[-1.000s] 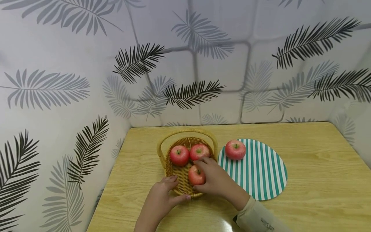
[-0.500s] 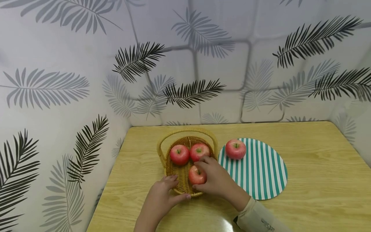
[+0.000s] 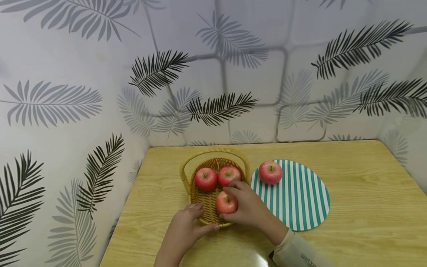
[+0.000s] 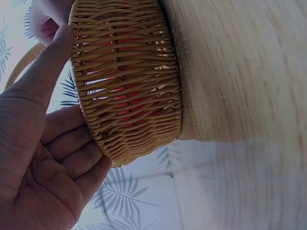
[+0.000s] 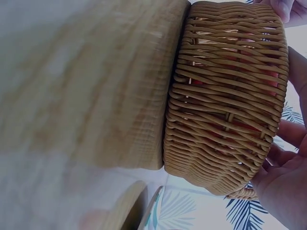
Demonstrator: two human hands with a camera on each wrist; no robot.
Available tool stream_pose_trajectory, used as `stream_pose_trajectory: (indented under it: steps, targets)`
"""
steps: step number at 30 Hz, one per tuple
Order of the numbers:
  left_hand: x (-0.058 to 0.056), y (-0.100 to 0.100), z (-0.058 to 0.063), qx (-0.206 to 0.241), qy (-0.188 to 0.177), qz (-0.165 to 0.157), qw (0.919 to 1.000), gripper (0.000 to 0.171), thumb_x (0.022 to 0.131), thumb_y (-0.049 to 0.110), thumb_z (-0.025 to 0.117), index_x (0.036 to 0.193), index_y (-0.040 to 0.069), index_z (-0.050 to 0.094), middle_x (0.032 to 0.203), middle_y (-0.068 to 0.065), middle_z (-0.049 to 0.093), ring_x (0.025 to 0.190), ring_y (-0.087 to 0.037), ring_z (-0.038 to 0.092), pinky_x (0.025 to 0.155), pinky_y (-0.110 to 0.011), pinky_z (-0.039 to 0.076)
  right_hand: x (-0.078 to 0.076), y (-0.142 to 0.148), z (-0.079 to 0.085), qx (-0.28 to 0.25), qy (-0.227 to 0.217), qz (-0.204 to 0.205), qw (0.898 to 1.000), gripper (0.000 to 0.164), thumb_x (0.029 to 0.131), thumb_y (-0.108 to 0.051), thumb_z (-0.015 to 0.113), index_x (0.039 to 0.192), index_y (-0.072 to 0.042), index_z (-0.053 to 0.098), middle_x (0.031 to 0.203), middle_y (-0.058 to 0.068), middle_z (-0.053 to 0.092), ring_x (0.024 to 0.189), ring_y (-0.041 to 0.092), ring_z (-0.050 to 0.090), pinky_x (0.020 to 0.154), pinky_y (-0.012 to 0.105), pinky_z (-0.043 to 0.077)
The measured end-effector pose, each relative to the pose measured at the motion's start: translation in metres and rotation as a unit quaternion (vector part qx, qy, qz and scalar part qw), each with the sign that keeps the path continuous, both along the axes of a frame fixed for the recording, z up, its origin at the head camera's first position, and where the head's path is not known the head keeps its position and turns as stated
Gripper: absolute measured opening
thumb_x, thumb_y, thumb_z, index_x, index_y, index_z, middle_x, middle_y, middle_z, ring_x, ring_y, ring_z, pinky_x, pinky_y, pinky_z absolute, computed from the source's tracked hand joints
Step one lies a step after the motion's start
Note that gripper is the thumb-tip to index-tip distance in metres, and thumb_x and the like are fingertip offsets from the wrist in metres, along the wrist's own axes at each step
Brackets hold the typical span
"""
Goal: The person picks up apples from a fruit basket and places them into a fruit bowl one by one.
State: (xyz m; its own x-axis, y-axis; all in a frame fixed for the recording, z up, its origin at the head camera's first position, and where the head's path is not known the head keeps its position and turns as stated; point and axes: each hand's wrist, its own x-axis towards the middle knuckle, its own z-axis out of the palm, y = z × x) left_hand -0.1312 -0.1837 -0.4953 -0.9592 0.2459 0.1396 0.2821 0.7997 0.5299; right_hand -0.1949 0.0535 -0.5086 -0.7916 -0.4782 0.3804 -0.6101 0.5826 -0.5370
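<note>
A wicker basket (image 3: 210, 202) with an arched handle stands on the table, with two red apples, the left one (image 3: 205, 179) and the right one (image 3: 229, 175), at its far end. My right hand (image 3: 248, 205) reaches over the right rim and grips a third apple (image 3: 227, 200) in the near half, thumb in front and index finger behind. My left hand (image 3: 183, 226) rests against the basket's near-left side. In the left wrist view its fingers (image 4: 72, 146) lie fairly straight against the woven wall (image 4: 124, 72), thumb along the rim. Red shows through the weave.
To the right of the basket lies an oval mat (image 3: 303, 200) with green and white stripes. One more apple (image 3: 270, 172) sits on its upper left part. The wooden table (image 3: 367, 193) meets a leaf-patterned wall (image 3: 247, 122) at the back and left.
My right thumb has shifted slightly left along the near side of the gripped apple. The basket, my left hand and the other apples stay in place.
</note>
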Motion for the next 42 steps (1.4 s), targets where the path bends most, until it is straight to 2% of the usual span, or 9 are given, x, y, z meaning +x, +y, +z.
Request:
stream_pose_trajectory:
  steps: [8,17,29,35,42]
  targets:
    - [0.001,0.001,0.001,-0.003,-0.005,0.002,1.0000,0.062,0.081,0.050,0.090,0.115,-0.002,0.081,0.132,-0.017,0.075,0.126,-0.036,0.071,0.111,-0.055,0.054,0.004,0.001,0.007,-0.021,0.008,-0.004,1.000,0.071,0.072,-0.039,0.098,0.130,-0.005,0.075,0.132,0.006,0.067,0.124,0.025,0.062,0.101,0.045,0.060]
    - [0.001,0.000,-0.001,-0.007,-0.006,0.003,0.9999,0.065,0.081,0.053,0.089,0.115,-0.001,0.081,0.132,-0.016,0.075,0.127,-0.036,0.070,0.110,-0.055,0.055,0.009,0.003,0.016,-0.035,0.031,0.000,0.999,0.069,0.071,-0.037,0.100,0.127,-0.005,0.076,0.130,0.005,0.067,0.122,0.024,0.062,0.097,0.045,0.061]
    - [0.000,0.000,0.000,-0.009,0.000,0.005,1.0000,0.064,0.080,0.052,0.090,0.115,-0.002,0.081,0.130,-0.016,0.076,0.126,-0.037,0.071,0.108,-0.054,0.057,0.016,0.014,0.025,-0.055,0.015,-0.010,0.998,0.068,0.072,-0.033,0.100,0.128,-0.004,0.075,0.133,0.008,0.067,0.124,0.027,0.063,0.098,0.047,0.061]
    - [0.000,0.000,-0.001,-0.010,-0.002,0.004,0.9999,0.067,0.080,0.055,0.088,0.115,-0.001,0.081,0.130,-0.016,0.076,0.126,-0.037,0.071,0.107,-0.054,0.057,0.018,0.019,0.026,-0.061,0.001,-0.018,0.998,0.073,0.072,-0.036,0.100,0.132,-0.004,0.074,0.134,0.006,0.066,0.126,0.026,0.062,0.101,0.046,0.060]
    - [0.000,0.000,-0.003,-0.004,0.009,0.005,0.9999,0.064,0.080,0.052,0.090,0.114,-0.001,0.081,0.130,-0.016,0.076,0.125,-0.037,0.071,0.108,-0.054,0.057,0.020,0.027,0.031,-0.068,0.007,-0.032,0.997,0.070,0.070,-0.034,0.101,0.130,-0.007,0.075,0.130,0.002,0.065,0.122,0.020,0.060,0.096,0.043,0.061]
